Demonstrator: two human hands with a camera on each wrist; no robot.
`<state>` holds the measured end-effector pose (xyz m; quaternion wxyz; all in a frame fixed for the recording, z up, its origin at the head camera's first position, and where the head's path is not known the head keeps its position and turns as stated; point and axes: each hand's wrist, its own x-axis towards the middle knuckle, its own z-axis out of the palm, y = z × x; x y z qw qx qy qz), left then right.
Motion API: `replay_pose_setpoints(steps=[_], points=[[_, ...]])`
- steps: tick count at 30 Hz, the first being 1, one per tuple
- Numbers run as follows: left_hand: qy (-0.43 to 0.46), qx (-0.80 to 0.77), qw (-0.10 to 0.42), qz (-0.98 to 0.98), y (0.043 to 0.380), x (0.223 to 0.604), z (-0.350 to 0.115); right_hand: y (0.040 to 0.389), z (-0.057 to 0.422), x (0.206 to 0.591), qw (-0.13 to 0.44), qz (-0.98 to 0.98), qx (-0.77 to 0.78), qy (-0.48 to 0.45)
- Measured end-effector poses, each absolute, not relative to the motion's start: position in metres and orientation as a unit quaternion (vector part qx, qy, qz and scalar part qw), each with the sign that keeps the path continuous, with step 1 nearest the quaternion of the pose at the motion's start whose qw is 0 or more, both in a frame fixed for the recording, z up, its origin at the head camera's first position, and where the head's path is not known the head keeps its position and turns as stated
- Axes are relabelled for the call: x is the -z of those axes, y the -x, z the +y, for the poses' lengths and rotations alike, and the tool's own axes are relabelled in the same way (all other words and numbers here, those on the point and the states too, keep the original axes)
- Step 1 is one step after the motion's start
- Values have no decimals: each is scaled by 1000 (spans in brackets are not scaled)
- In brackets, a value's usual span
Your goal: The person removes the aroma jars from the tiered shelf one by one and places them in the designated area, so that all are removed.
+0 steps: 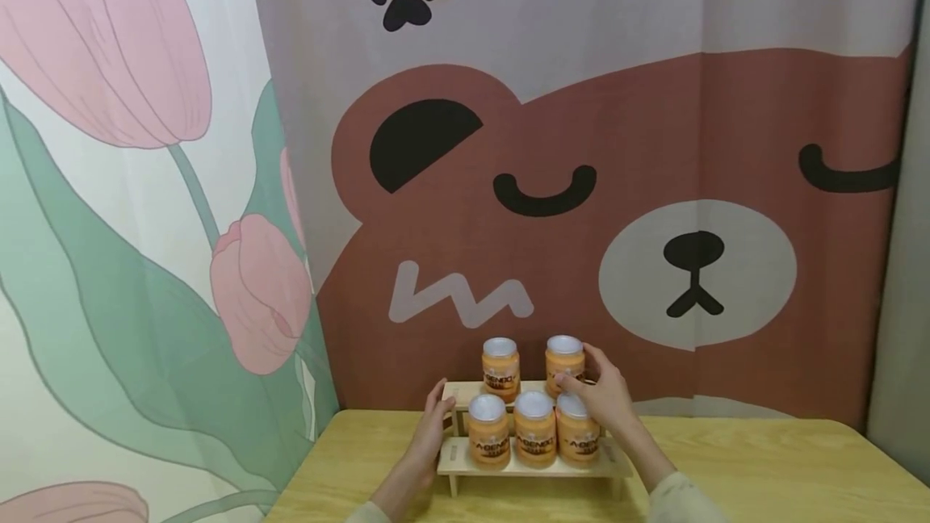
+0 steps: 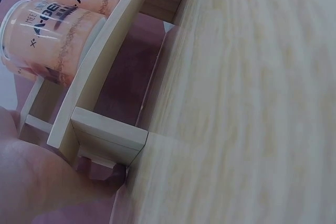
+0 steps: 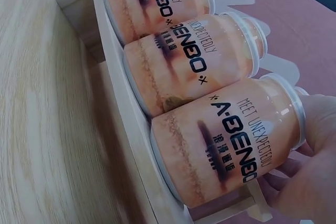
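Observation:
A two-tier wooden display rack (image 1: 534, 470) stands on the table. Three orange cans with silver lids line its lower step: a left can (image 1: 489, 433), a middle can (image 1: 535, 431) and a right can (image 3: 226, 140). On the upper step are two more, an upper left can (image 1: 500, 370) and an upper right can (image 1: 564, 360). My right hand (image 1: 606, 398) holds the upper right can between thumb and fingers. At the rack's left end, my left hand (image 1: 429, 438) grips the side, its fingertips partly hidden behind the wood in the left wrist view.
The yellow wood-grain table (image 1: 763, 466) extends to both sides of the rack. Right behind it hangs a curtain (image 1: 436, 248) with a brown bear print. A tulip-printed curtain (image 1: 145, 265) hangs along the left.

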<state>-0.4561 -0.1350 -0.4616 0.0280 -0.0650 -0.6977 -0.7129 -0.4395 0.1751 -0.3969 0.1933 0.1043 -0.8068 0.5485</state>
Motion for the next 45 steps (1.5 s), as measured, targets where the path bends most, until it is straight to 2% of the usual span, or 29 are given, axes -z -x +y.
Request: replay_pose_setpoints(steps=[17, 35, 45], points=[[63, 712, 24, -699, 456, 461, -135, 438, 176, 393, 213, -793, -562, -103], [68, 708, 27, -703, 457, 462, -135, 422, 189, 376, 272, -787, -543, -112], [61, 709, 25, -703, 458, 462, -135, 418, 203, 373, 273, -786, -545, -106]])
